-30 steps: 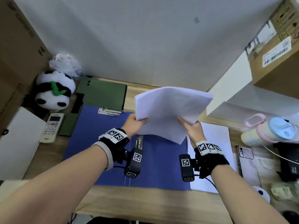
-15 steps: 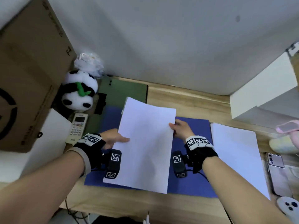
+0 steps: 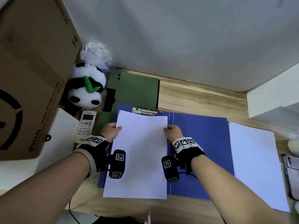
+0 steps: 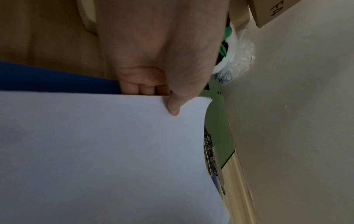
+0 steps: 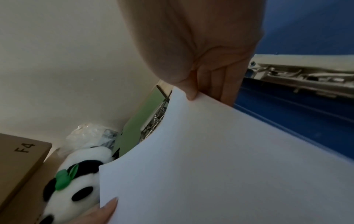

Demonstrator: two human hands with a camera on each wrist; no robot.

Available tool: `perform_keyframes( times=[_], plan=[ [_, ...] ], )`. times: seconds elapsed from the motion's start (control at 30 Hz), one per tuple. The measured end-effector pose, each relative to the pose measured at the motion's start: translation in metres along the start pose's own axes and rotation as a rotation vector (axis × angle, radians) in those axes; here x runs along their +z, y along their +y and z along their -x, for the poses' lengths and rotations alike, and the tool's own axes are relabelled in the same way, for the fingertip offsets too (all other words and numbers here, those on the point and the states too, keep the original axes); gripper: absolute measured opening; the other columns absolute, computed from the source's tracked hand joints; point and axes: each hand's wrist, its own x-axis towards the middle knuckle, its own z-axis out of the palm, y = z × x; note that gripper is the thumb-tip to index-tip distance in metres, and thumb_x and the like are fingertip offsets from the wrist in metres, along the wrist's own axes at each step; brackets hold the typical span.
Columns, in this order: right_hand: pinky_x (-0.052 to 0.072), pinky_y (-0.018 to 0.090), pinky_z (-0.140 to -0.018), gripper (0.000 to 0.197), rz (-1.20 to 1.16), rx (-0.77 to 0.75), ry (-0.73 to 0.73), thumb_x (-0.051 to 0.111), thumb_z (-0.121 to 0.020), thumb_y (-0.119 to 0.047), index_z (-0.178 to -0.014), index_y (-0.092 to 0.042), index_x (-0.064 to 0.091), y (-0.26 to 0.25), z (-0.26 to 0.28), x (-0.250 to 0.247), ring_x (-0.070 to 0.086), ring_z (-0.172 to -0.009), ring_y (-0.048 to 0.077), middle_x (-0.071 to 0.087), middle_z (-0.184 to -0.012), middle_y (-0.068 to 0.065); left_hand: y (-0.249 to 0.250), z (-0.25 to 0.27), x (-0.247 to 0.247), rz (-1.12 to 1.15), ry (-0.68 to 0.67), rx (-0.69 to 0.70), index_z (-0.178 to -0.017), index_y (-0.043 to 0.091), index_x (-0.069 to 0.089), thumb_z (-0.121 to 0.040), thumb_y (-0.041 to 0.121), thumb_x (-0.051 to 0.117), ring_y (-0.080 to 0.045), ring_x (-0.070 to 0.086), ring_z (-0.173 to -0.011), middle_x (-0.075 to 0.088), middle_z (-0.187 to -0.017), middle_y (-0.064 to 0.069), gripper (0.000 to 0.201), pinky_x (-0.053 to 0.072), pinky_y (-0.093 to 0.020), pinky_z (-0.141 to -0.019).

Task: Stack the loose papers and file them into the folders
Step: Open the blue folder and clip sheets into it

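Over the blue folder (image 3: pixel 200 152), both hands (image 3: pixel 111 132) (image 3: pixel 173 132) pinch the stack (image 3: pixel 139 156); next, slide it under the far clip (image 3: pixel 144 110).

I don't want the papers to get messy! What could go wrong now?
Both hands, left hand and right hand, only pinch the paper stack at its side edges, so sheets might slide apart. Its top edge sits near the metal clip of the blue folder and could snag or crumple there.
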Motion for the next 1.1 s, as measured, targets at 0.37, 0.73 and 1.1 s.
perform_keyframes(
  times=[0.37, 0.73, 1.1],
  plan=[
    [0.034, 0.023, -0.062, 0.030, 0.023, 0.080, 0.071, 0.052, -0.086, -0.018, -0.058, -0.015, 0.041, -0.009, -0.023, 0.001, 0.045, -0.065, 0.023, 0.046, -0.067, 0.012, 0.011, -0.021, -0.003, -0.011, 0.063, 0.033, -0.089, 0.002, 0.061, -0.093, 0.007, 0.051, -0.027, 0.058, -0.087, 0.062, -0.093, -0.016, 0.012, 0.044, -0.034, -0.079],
    [0.042, 0.027, -0.076, 0.030, 0.001, -0.088, 0.156, 0.054, -0.090, -0.021, -0.116, -0.008, 0.060, -0.033, -0.038, -0.011, 0.059, -0.093, 0.027, 0.056, -0.088, 0.002, 0.010, -0.028, -0.001, -0.038, 0.107, 0.019, -0.082, 0.002, 0.060, -0.092, 0.007, 0.051, -0.026, 0.055, -0.081, 0.060, -0.087, -0.016, 0.015, 0.042, -0.032, -0.075],
    [0.044, 0.015, -0.053, 0.028, -0.275, -0.252, 0.068, 0.050, -0.094, -0.021, -0.102, 0.001, 0.065, -0.070, -0.050, 0.001, 0.054, -0.049, 0.001, 0.060, -0.068, 0.002, 0.009, -0.031, 0.005, -0.054, 0.154, 0.007, -0.098, -0.014, 0.062, -0.092, 0.007, 0.053, -0.043, 0.056, -0.083, 0.058, -0.098, -0.039, 0.024, 0.036, -0.029, -0.074]
  ],
)
